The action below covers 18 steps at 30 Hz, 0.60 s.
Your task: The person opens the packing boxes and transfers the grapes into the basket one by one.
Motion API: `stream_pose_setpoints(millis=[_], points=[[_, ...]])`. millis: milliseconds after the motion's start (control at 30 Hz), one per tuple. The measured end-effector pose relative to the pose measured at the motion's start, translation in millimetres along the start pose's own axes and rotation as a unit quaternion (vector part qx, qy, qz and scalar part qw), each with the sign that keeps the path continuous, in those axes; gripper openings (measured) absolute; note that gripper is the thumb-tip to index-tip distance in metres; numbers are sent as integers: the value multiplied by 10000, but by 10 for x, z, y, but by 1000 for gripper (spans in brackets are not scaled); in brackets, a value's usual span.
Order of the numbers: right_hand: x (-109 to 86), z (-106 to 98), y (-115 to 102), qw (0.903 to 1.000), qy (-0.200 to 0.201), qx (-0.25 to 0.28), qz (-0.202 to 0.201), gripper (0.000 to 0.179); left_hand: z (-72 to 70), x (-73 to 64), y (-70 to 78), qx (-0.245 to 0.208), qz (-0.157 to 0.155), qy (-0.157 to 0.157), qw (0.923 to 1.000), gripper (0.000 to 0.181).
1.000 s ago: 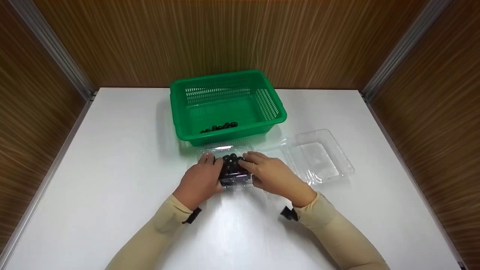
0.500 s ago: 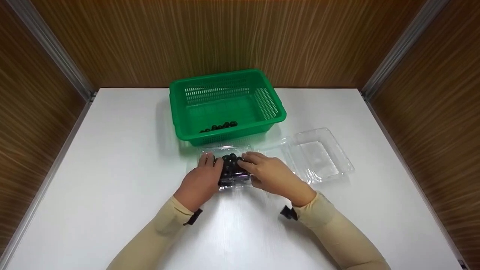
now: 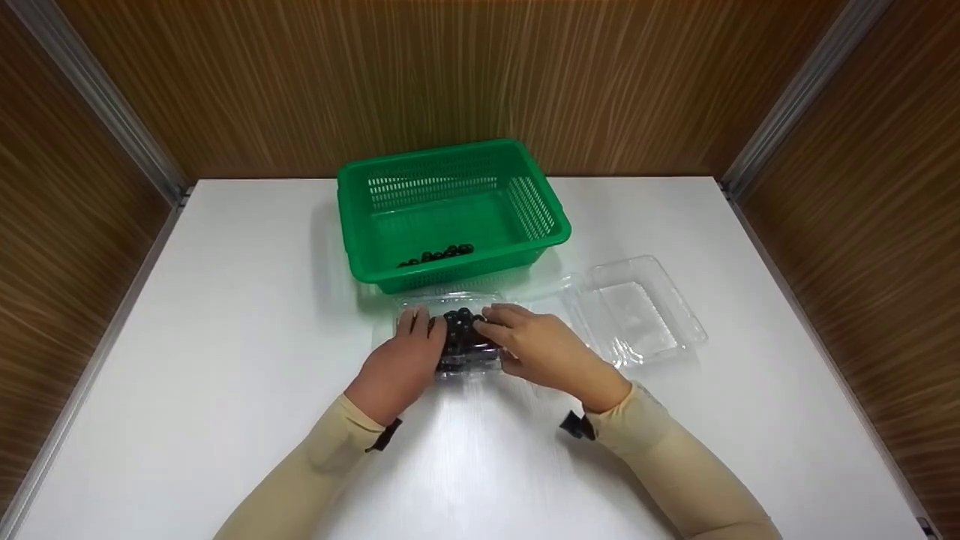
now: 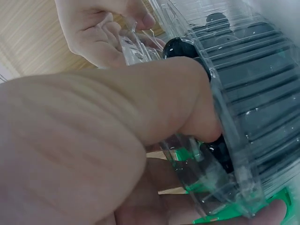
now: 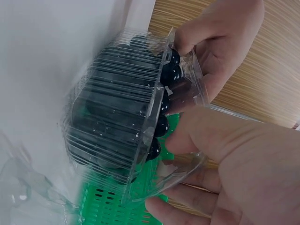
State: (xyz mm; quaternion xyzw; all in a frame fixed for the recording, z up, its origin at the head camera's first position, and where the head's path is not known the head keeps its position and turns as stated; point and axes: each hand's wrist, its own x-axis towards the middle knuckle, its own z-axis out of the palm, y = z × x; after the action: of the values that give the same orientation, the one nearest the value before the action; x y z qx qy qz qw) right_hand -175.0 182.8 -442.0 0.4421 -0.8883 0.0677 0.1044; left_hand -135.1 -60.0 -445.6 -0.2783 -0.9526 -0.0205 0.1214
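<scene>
A clear plastic clamshell box [image 3: 450, 298] full of dark round fruit [image 3: 460, 321] sits in front of the basket. My left hand [image 3: 397, 364] grips its left side, fingers over the top and thumb at the near rim. On the right side, my right hand [image 3: 555, 352] holds it likewise. In the right wrist view, the ribbed base [image 5: 108, 108] is packed with fruit, and a gap between lid and rim shows several fruits. The left wrist view has the left thumb [image 4: 187, 103] pressing at that rim. The exact kind of fruit is unclear.
Behind the box stands a green plastic basket [image 3: 559, 234] with several dark fruits [image 3: 450, 253] along its near wall. A second clear clamshell [image 3: 637, 307] lies open on the white table [image 3: 240, 315] to the right. Wood-patterned panels [image 3: 480, 75] enclose the table.
Both hands stay on the box in nearly the same pose. The whole view shifts very slightly; nothing is taken up or let go.
</scene>
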Motion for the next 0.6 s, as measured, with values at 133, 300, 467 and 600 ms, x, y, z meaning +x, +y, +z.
stream_pose_setpoints(millis=[133,300,467,600], points=[[10,27,15,10000,32,-35,3,56,5,-1,-12,171,49,-4,9998,43],[0,63,65,9998,21,-175,131,58,24,3,1,-42,-41,-238,9997,53],[-10,72,74,9998,-13,-122,132,57,-1,6,-4,-333,-104,-410,9985,56],[-10,82,75,9998,3,-76,174,57,-53,12,-77,-833,-125,-625,9945,58]])
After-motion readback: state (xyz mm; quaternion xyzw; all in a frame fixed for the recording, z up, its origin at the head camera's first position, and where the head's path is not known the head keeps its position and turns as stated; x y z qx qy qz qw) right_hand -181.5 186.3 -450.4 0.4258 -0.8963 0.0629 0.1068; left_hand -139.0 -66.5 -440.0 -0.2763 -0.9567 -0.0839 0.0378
